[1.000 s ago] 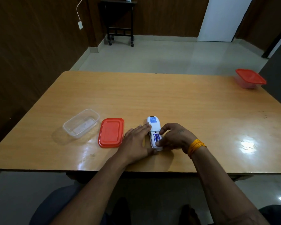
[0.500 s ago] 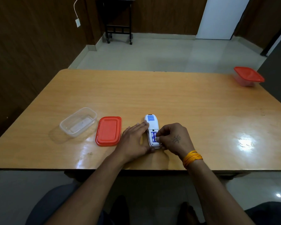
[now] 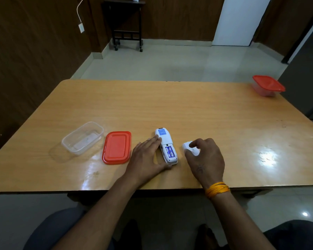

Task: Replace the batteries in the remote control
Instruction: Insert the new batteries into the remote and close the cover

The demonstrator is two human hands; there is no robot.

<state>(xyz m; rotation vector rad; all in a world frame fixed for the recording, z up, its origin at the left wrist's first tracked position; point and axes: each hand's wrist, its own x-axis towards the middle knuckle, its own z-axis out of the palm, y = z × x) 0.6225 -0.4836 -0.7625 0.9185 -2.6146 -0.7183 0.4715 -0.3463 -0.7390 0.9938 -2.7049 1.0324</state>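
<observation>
A white remote control (image 3: 164, 139) lies face down on the wooden table (image 3: 188, 109), a blue label at its far end. Its battery compartment is uncovered and blue batteries (image 3: 170, 152) show inside. My left hand (image 3: 146, 157) rests flat against the remote's left side, with the thumb at its near end. My right hand (image 3: 205, 157) is to the right of the remote, its fingers closed on a small white piece that looks like the battery cover (image 3: 189, 148), held just above or on the table.
A clear plastic box (image 3: 83, 138) stands at the left with its red lid (image 3: 117, 147) lying beside it. A second box with a red lid (image 3: 267, 85) sits at the far right corner. The table's near edge runs just under my wrists.
My right hand has moved off the remote to the right, taking the white cover with it, so the batteries now show. The left hand stays against the remote.
</observation>
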